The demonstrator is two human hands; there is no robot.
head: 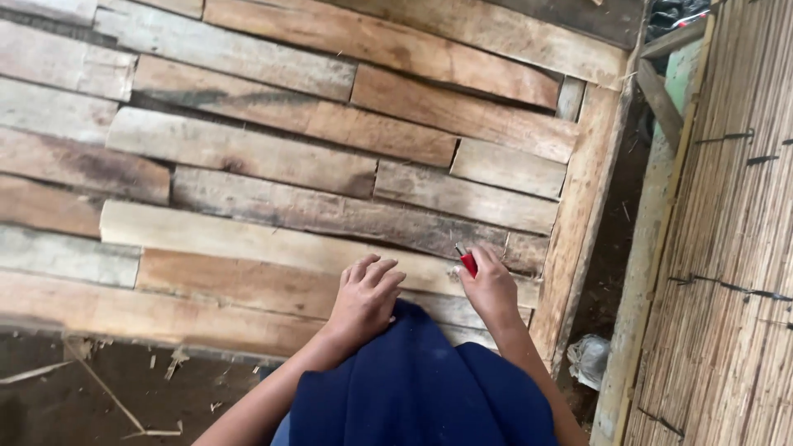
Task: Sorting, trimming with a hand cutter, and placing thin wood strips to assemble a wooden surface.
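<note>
My right hand (490, 289) is closed around a small red lighter (467, 262), whose metal top pokes out above the fingers. It hovers over the near right part of a platform of rough wooden planks (273, 149). My left hand (364, 299) rests beside it, fingers curled and slightly apart, on a dark blue cloth (413, 388) that covers my lap. The left hand holds nothing. Both forearms reach up from the bottom of the view.
A wooden frame beam (578, 223) borders the planks on the right. A woven reed wall (735, 248) stands at the far right. White crumpled litter (588, 359) lies in the gap below. Dirt ground with wood splinters (107, 396) is at the bottom left.
</note>
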